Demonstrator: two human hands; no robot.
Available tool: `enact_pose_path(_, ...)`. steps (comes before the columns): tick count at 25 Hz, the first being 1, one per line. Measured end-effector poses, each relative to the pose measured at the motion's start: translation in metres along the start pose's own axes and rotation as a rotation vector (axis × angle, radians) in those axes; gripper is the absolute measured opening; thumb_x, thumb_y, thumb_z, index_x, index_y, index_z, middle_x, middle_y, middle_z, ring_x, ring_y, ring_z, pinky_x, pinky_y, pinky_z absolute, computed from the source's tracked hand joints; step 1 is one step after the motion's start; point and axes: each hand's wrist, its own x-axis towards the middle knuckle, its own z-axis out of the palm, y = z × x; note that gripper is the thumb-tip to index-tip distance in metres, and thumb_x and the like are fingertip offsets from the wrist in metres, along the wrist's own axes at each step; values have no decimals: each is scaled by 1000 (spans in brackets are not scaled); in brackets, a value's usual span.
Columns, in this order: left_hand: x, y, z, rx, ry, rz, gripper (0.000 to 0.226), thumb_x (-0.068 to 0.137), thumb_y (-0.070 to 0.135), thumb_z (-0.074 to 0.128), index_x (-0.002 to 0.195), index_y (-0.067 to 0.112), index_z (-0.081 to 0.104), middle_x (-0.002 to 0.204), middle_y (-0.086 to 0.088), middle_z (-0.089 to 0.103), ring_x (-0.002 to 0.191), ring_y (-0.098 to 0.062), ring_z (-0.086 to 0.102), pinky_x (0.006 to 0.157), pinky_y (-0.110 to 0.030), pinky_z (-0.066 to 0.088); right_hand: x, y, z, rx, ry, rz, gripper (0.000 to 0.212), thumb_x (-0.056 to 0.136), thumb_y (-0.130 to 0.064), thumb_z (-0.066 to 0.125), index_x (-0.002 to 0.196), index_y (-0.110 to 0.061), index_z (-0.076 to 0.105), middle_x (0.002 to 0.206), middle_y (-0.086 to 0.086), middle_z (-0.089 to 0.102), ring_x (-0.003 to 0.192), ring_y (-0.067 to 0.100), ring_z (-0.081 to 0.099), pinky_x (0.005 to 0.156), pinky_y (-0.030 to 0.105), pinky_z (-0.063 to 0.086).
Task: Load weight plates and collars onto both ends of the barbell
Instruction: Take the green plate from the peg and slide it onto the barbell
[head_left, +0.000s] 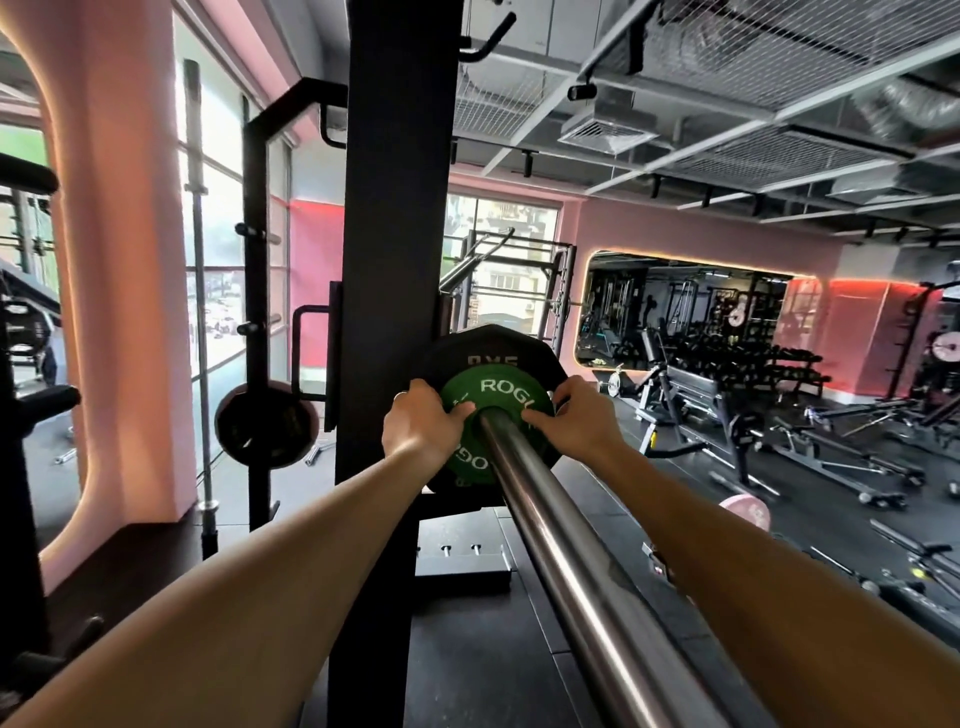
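The person is standing at the near end of the barbell (561, 525) and is looking along its shiny sleeve toward the far end, where the plates are sitting. A small green plate (496, 402) is lying flat against a bigger black plate (485, 348) behind it, and both are on the sleeve, just right of the dark rack post (395, 249). The left hand (421, 421) is pressing on the left part of the green plate, with the fingers bent over its face beside the sleeve. The right hand (576, 415) is doing the same on the right part, its fingertips touching the plate near the centre hole. Neither hand is closing around anything; they are pushing rather than gripping, and I think the two hands are placed on both sides of the sleeve so that the plate is sliding straight and is not tilting or jamming. The green plate seems to be fully against the black one, so this step is probably almost finished. No collar is showing on this sleeve, so it is probably coming next. Another dark plate (266, 423) is hanging on a rack peg at the left.
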Motion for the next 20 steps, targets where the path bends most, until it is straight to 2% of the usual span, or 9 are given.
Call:
enact_pose_path(2, -7, 0, -10, 9, -53, 18, 37, 86, 39, 73, 113, 17, 61, 112, -6, 68, 103, -28, 64, 77, -32, 48, -10, -7, -17, 18, -97, 23, 38, 81, -41, 81, 104, -19, 62, 100, 1, 65, 100, 24, 64, 81, 30, 48)
enact_pose_path(4, -21, -2, -25, -10, -113, 63, 41, 83, 36, 75, 120, 19, 65, 113, -5, 70, 107, -26, 65, 87, -32, 51, -30, -16, -39, 26, -179, -3, 33, 83, -41, 79, 106, -19, 69, 104, 1, 68, 97, 20, 65, 79, 28, 47)
enact_pose_path(7, -54, 0, -63, -63, -120, 124, 23, 79, 35, 81, 99, 25, 72, 102, -3, 74, 100, -27, 69, 88, -35, 55, -77, -41, -77, 27, -203, -102, 24, 85, -36, 78, 98, -16, 76, 87, -1, 71, 78, 15, 64, 70, 25, 46)
enact_pose_path(9, -83, 6, -95, -96, -113, 140, 13, 79, 31, 82, 84, 28, 70, 90, -3, 74, 91, -32, 72, 83, -40, 60, -113, -62, -102, 27, -222, -150, 21, 87, -34, 78, 96, -15, 77, 85, -2, 69, 78, 15, 64, 73, 28, 50)
enact_pose_path(11, -109, 10, -124, -117, -103, 147, 14, 80, 28, 82, 77, 27, 68, 78, 1, 71, 79, -29, 72, 73, -40, 62, -143, -82, -117, -5, -237, -187, 22, 87, -33, 77, 99, -15, 77, 93, -4, 67, 89, 16, 63, 77, 29, 49)
enact_pose_path(13, -136, 10, -153, -120, -91, 158, 13, 80, 27, 82, 77, 24, 69, 69, 5, 68, 63, -21, 67, 58, -30, 60, -172, -101, -123, -15, -261, -217, 20, 88, -33, 76, 99, -16, 76, 89, -8, 65, 89, 13, 61, 72, 25, 45)
enact_pose_path(16, -182, 1, -204, -74, -83, 151, 14, 80, 27, 82, 75, 26, 69, 70, 5, 69, 49, -11, 60, 39, -17, 47, -221, -131, -118, -10, -335, -239, 19, 87, -34, 77, 96, -18, 76, 80, -9, 63, 76, 8, 60, 64, 21, 43)
enact_pose_path(18, -203, -8, -236, -36, -84, 144, 18, 81, 27, 82, 71, 28, 66, 72, 5, 69, 54, -13, 62, 44, -20, 54, -246, -149, -106, 1, -386, -249, 18, 86, -34, 78, 94, -18, 76, 81, -5, 67, 80, 13, 65, 69, 23, 50)
enact_pose_path(20, -216, -19, -263, 10, -65, 120, 20, 80, 29, 82, 69, 28, 65, 72, 11, 67, 65, -18, 66, 62, -30, 61, -264, -164, -90, 25, -422, -251, 14, 86, -33, 78, 90, -20, 75, 80, -3, 69, 81, 16, 67, 73, 25, 52)
